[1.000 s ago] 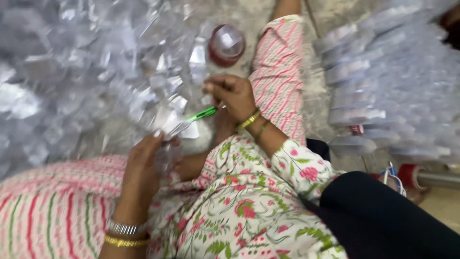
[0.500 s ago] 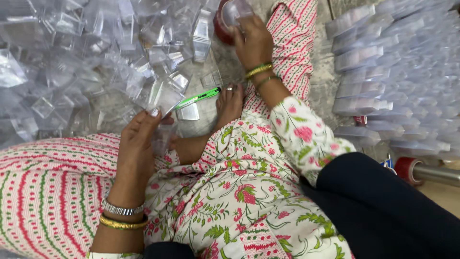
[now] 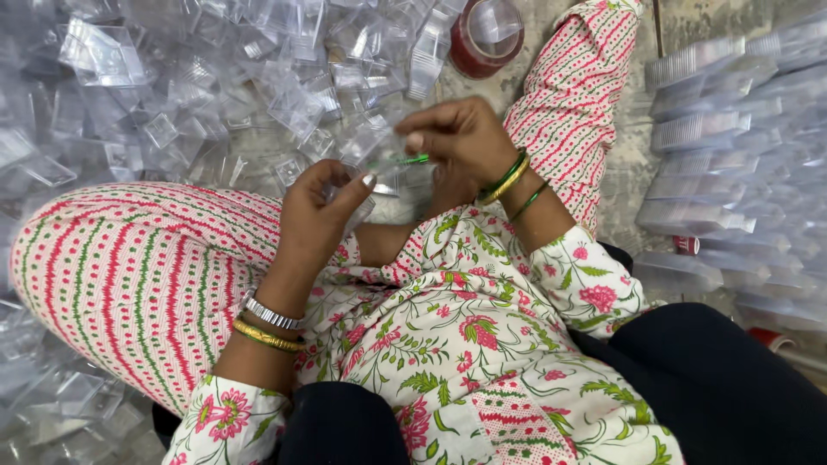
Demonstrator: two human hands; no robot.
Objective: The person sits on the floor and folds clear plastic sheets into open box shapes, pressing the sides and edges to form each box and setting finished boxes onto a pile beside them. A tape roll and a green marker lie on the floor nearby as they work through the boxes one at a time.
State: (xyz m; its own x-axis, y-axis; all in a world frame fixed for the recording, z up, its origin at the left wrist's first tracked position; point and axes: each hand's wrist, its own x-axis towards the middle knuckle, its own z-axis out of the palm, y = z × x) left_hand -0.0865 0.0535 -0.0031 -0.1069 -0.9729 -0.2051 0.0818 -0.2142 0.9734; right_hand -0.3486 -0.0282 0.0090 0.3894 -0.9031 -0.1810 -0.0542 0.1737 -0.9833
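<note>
- A big pile of clear boxes (image 3: 172, 95) lay on the floor, up and to the left of the hands. They were loose and mixed up, so it looked like a lot of work was left.
- The left hand (image 3: 323, 211) was curled, with thumb and fingers closed around a small clear box (image 3: 362, 185). The box sat just over the knee in striped cloth.
- A thin green stick (image 3: 405, 160) lay between the two hands, right by the clear box. One end touched the box. I could not tell if it was already inside.
- The right hand (image 3: 461, 138) was bent down from above, with its fingertips pinched on the green stick. So this one box seemed to be about half done.
- A red tape roll (image 3: 487, 39) stood above the right hand, well apart from it. No hand touched it.
- Neat rows of stacked clear pieces (image 3: 741, 155) lay far to the right of the right hand. They looked tidy, so I guessed that part was done, but I could not be sure.
</note>
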